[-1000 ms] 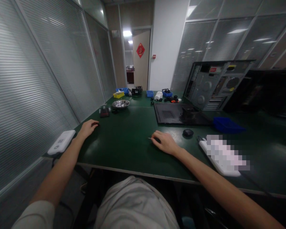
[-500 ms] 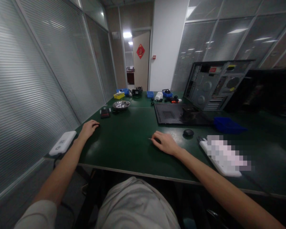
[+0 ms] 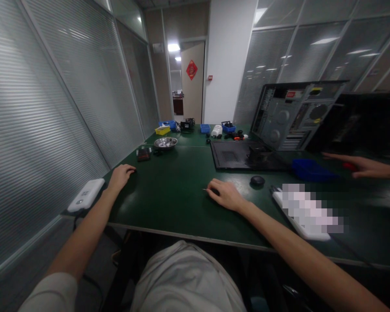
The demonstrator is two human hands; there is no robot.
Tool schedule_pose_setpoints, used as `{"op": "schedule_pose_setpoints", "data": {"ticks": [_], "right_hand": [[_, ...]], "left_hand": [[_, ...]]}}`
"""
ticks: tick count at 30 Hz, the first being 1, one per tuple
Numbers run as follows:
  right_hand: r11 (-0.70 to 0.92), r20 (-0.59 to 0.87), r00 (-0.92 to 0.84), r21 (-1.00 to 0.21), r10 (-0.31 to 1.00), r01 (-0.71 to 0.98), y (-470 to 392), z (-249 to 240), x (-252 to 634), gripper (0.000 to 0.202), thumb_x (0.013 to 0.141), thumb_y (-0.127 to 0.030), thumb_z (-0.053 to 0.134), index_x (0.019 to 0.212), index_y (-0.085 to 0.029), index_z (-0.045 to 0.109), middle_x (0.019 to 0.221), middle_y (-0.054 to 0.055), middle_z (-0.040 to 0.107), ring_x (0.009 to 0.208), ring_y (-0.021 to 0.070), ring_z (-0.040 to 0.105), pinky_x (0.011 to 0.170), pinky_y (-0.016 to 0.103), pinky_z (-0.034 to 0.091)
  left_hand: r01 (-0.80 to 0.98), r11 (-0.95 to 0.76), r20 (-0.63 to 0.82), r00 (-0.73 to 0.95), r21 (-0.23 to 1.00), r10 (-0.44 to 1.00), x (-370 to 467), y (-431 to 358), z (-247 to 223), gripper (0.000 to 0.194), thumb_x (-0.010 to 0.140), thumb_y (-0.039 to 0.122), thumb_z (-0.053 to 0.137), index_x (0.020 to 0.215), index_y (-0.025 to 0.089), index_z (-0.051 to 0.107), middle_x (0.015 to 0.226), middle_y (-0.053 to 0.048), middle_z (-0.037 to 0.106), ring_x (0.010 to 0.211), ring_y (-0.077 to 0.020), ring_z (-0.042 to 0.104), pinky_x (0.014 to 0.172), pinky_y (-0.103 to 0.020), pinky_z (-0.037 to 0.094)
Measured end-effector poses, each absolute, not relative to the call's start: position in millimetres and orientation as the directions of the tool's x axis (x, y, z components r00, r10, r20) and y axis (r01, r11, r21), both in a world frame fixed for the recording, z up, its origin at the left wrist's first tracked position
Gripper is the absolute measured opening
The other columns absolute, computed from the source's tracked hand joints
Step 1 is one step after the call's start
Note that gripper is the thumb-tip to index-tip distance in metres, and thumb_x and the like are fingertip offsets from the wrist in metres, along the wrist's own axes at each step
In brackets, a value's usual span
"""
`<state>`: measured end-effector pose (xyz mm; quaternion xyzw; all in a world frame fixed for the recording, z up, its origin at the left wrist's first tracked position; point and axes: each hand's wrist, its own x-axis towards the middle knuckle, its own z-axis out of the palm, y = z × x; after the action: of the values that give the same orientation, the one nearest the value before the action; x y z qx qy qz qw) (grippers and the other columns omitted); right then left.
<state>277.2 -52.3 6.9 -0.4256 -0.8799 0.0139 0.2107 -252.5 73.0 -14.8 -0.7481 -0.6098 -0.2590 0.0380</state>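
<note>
My left hand (image 3: 121, 177) rests on the green table near its left edge, fingers curled together. Something small and dark shows at its fingertips, too small to name. To the right, my right hand (image 3: 225, 194) lies on the tabletop with thumb and fingers closed. A thin, pale, pointed thing (image 3: 204, 189) sticks out of it to the left; the rest is hidden by the fingers. Beyond my left hand are a dark module (image 3: 143, 154) and a round metal dish (image 3: 165, 143) with small parts. A black round object (image 3: 257, 181) sits right of my right hand.
An opened computer case (image 3: 289, 117) stands at the back right behind a black side panel (image 3: 229, 156). A blue tray (image 3: 312, 170) lies nearby. Another person's hand (image 3: 364, 166) holds something red. White power banks or boxes (image 3: 86, 195) flank my arms.
Another person's hand with a red thing has come in from the right, above the table beside the blue tray. My own hands have stayed in place.
</note>
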Motion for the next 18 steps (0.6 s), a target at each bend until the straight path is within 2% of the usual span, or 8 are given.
{"op": "schedule_pose_setpoints", "data": {"ticks": [7, 12, 18], "right_hand": [[0.636, 0.354, -0.549, -0.205, 0.757, 0.744, -52.0, 6.4, 277.2, 0.019, 0.104, -0.037, 0.050, 0.102, -0.023, 0.063, 0.099, 0.002, 0.066, 0.077, 0.0152, 0.060, 0.065, 0.027, 0.033], [0.634, 0.350, -0.549, -0.206, 0.759, 0.745, -50.3, 4.4, 277.8, 0.018, 0.104, -0.037, 0.050, 0.102, -0.024, 0.063, 0.100, 0.001, 0.066, 0.077, 0.0148, 0.060, 0.066, 0.027, 0.033], [0.631, 0.351, -0.546, -0.200, 0.760, 0.750, -49.8, 3.1, 277.3, 0.018, 0.104, -0.037, 0.050, 0.101, -0.024, 0.062, 0.100, 0.002, 0.066, 0.080, 0.0159, 0.061, 0.067, 0.027, 0.034]], "left_hand": [[0.964, -0.208, 0.420, 0.122, 0.165, 0.899, -244.4, 68.0, -15.3, 0.032, 0.092, 0.029, 0.048, 0.099, 0.020, 0.078, 0.109, -0.012, 0.072, 0.106, -0.0286, 0.065, 0.101, -0.041, 0.048], [0.995, -0.093, 0.411, 0.071, 0.033, 0.909, -235.2, 61.8, -10.7, 0.033, 0.094, 0.027, 0.047, 0.103, 0.017, 0.078, 0.108, -0.015, 0.070, 0.105, -0.0310, 0.064, 0.095, -0.042, 0.050], [0.999, 0.012, 0.377, 0.008, -0.051, 0.926, -224.8, 52.2, 0.1, 0.031, 0.096, 0.028, 0.048, 0.103, 0.017, 0.076, 0.107, -0.015, 0.071, 0.104, -0.0309, 0.063, 0.090, -0.039, 0.050]]}}
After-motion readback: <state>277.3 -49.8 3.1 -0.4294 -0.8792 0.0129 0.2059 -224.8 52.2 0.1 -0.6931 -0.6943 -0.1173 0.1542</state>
